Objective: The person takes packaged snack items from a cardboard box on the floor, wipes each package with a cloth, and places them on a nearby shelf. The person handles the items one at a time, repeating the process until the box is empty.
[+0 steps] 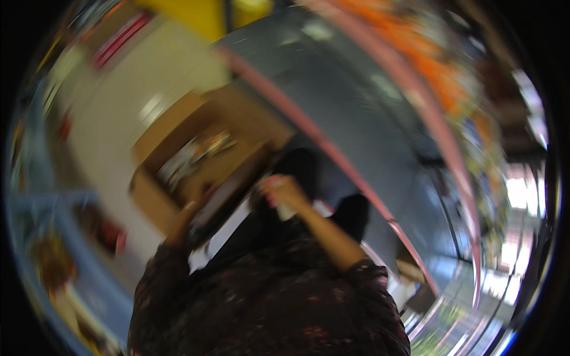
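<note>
An opened cardboard box with raised flaps stands on the floor before me. Inside it lie a few blurred packets, whitish and yellow-orange. My left hand is at the near left part of the box, its fingers dark and smeared by motion; whether they grip the cardboard is unclear. Above my knees, just right of the box, my right hand is closed around a small pink and white object. Blur hides what kind of object that is.
A grey shelf with pink-red edges runs along the right, with orange and yellow packaged goods beyond. Blue shelving holding items stands at left. Something yellow is at the top, beside a cardboard carton with a red stripe.
</note>
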{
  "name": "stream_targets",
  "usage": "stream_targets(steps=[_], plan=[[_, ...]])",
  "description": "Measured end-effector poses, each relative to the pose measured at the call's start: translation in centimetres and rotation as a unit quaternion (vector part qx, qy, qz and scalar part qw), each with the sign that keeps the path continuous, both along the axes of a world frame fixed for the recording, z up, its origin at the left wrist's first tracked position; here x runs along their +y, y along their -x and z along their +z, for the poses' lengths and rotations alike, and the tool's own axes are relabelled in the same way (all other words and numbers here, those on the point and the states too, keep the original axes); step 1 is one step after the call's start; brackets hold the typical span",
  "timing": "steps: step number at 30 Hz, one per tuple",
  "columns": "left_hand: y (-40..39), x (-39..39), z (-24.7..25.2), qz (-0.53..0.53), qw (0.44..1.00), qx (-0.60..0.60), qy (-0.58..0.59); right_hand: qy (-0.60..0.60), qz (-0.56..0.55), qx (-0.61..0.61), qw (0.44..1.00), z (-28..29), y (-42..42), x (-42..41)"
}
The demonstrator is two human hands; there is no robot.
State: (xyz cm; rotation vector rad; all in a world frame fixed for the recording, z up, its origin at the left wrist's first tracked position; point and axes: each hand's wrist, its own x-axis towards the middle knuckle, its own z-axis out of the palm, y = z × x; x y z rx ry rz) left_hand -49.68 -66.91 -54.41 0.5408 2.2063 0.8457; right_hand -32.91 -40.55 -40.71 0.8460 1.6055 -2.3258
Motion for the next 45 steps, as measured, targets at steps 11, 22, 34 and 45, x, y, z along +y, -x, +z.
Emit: stream_targets(steps=[11,22,34,45], plan=[[0.6,-0.5,-2.2,0.334,0.94,0.034,-0.055,-0.311,0.151,-0.012,0.938,-5.4,10.6,-5.9],[12.0,-0.6,-2.2,0.143,0.913,0.167,0.343,-0.536,0.314,-0.076,0.78,-8.5,14.8,-6.4],[2.8,3.8,-4.1,-0.005,0.97,0.077,0.228,-0.578,0.291,-0.051,0.761,-8.7,14.0,-7.7],[1.3,4.8,-2.3,0.401,0.777,-0.396,-0.282,-0.197,0.034,-0.087,0.976,-9.0,7.5,-4.5]])
